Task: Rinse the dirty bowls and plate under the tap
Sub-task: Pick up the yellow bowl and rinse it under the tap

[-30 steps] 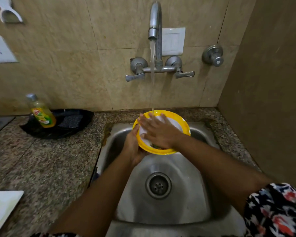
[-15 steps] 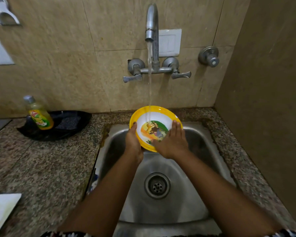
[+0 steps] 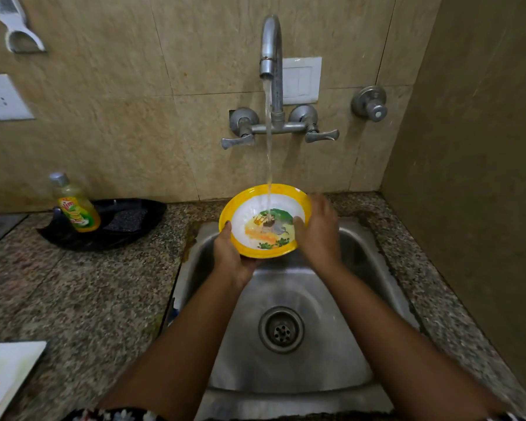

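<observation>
Left hand [image 3: 230, 258] grasps the yellow bowl [image 3: 264, 221] at seven o'clock; right hand [image 3: 318, 229] grips its three o'clock rim, under the tap [image 3: 271, 59] stream above the sink [image 3: 377, 262].

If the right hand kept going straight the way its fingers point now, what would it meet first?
Most likely the tiled wall behind the sink. The right hand already grips the yellow-rimmed bowl at its right rim, fingers pointing up and away; depth is unclear.

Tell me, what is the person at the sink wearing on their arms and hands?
Nothing on the left hand or right hand: no gloves, rings or watch show. Both forearms are bare. A floral-patterned sleeve in dark, white and reddish print peeks in at the bottom edge.
</observation>
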